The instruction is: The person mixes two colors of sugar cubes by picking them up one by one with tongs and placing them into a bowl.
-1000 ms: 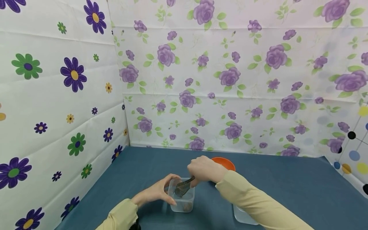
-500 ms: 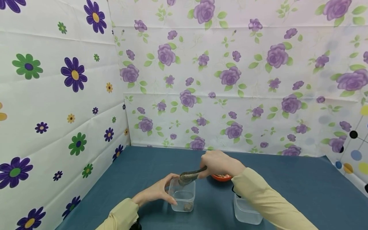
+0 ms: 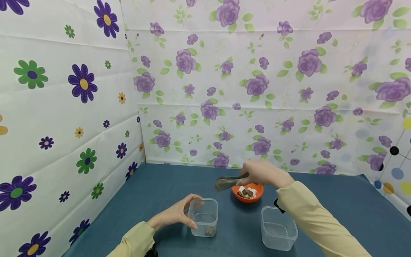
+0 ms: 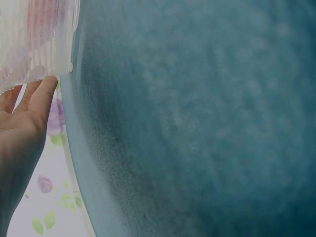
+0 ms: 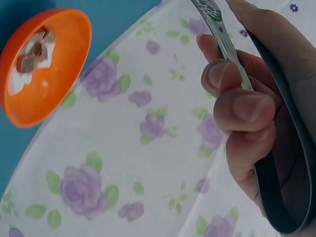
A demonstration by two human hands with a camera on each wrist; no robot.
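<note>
Tongs (image 3: pixel 224 182) with a patterned metal head are gripped in my right hand (image 3: pixel 264 172); the right wrist view shows fingers curled round their dark handle. Nothing shows between the tong tips, which sit up and left of an orange bowl (image 3: pixel 246 200). White and brown cube-shaped pieces (image 3: pixel 247 193) lie in that bowl. My left hand (image 3: pixel 174 213) holds a clear plastic container (image 3: pixel 198 231) by its left side, thumb at the front and fingers behind. One small brownish piece (image 3: pixel 210 231) rests in its bottom corner.
A second clear container (image 3: pixel 278 242) stands to the right, close beside my right sleeve (image 3: pixel 308 210). Dark blue cloth (image 3: pixel 167 178) covers the table. Floral sheets (image 3: pixel 205 139) rise along its back and left edges.
My right hand has lifted the tongs out of the left container and moved right and back, over by the orange bowl. The bowl and right container are now uncovered. My left hand has stayed put.
</note>
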